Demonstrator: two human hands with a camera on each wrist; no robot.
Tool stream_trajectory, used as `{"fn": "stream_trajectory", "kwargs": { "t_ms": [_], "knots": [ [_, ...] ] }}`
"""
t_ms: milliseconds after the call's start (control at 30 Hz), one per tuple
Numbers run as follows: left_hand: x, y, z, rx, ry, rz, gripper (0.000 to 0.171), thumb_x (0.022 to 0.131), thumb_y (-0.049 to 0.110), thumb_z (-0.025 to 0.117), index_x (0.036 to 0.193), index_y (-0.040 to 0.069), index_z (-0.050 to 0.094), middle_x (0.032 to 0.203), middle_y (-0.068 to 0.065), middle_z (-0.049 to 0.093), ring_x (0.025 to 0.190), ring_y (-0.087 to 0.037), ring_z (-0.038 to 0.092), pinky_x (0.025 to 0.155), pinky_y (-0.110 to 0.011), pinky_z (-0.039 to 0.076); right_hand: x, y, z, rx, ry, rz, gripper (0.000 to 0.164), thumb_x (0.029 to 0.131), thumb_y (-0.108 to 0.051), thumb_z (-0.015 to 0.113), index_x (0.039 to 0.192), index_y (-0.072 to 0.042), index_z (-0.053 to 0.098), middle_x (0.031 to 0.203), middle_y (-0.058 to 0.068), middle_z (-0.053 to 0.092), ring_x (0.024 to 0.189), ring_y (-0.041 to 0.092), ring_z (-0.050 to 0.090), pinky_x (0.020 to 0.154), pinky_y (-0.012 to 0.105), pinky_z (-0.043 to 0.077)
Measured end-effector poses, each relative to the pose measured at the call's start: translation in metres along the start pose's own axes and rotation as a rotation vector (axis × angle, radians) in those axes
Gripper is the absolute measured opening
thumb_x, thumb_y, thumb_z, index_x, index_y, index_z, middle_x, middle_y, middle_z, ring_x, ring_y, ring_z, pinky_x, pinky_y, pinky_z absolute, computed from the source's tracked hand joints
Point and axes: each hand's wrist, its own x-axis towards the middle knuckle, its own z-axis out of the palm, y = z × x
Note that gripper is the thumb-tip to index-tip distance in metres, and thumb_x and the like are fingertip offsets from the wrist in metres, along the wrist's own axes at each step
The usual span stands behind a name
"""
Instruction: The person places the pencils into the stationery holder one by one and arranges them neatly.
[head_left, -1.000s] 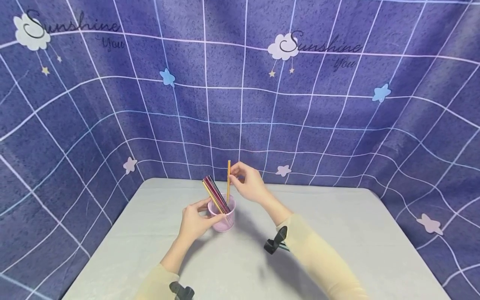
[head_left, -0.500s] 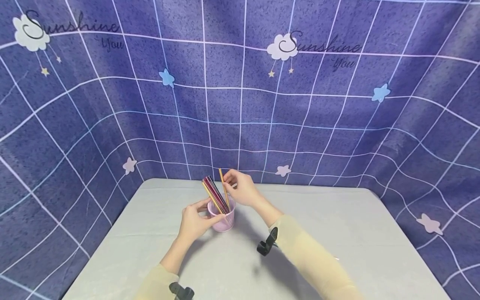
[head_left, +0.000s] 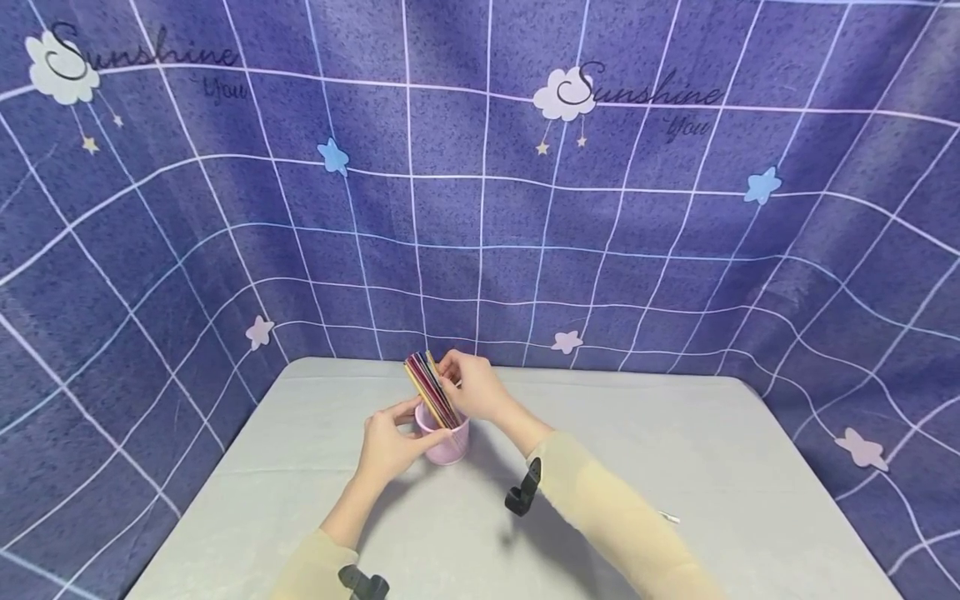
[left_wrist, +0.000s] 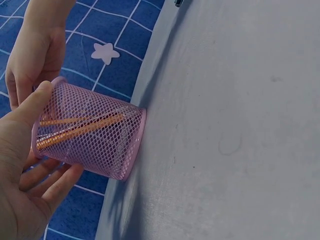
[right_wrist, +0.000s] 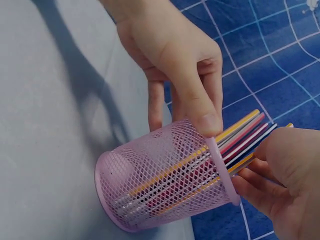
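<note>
A pink mesh pencil cup stands on the table near its back edge. My left hand grips it by the rim, thumb on the near side and fingers on the far side. Several thin pencils in yellow, pink, maroon and dark blue lean leftward inside it. At their right my right hand pinches a yellow pencil whose lower part is inside the cup. In the left wrist view, orange-yellow pencils show through the mesh. The right fingertips are partly hidden in the head view.
A grey-white cloth covers the table. A purple-blue gridded curtain hangs behind and at both sides. A small whitish slim object lies right of my right forearm, partly hidden by the sleeve.
My right hand has moved left and down, bringing the yellow pencil from upright above the cup to leaning beside the others. The left hand and the cup have stayed put.
</note>
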Motion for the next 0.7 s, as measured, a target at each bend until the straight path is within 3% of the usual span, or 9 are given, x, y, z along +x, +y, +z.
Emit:
{"fn": "stream_trajectory", "kwargs": {
  "t_ms": [367,567,700],
  "knots": [
    [0.000,-0.001,0.001,-0.006,-0.006,0.002,0.074,0.068,0.033,0.103,0.129,0.002,0.075,0.120,-0.019,0.079,0.095,-0.034,0.082,0.069,-0.021,0.066,-0.010,-0.004,-0.008,0.045,0.069,-0.004,0.008,0.092,-0.001,0.070,0.100,-0.002,0.070,0.089,0.009,0.076,0.078,0.018,0.073,0.071,0.018,0.061],
    [0.000,-0.001,0.000,-0.001,0.000,-0.027,0.075,0.067,0.031,0.103,0.130,0.002,0.074,0.120,-0.019,0.079,0.097,-0.035,0.081,0.071,-0.024,0.067,-0.028,0.015,-0.034,0.038,0.098,-0.007,0.009,0.091,0.000,0.068,0.098,-0.004,0.071,0.088,0.008,0.076,0.078,0.018,0.074,0.073,0.018,0.063],
    [0.000,0.001,0.000,-0.019,-0.009,-0.040,0.076,0.066,0.030,0.104,0.129,0.002,0.075,0.119,-0.019,0.079,0.098,-0.036,0.081,0.075,-0.035,0.069,-0.051,0.028,-0.058,0.033,0.079,0.017,0.009,0.090,0.000,0.069,0.097,-0.004,0.071,0.088,0.009,0.077,0.079,0.019,0.075,0.074,0.026,0.066]
  ]
}}
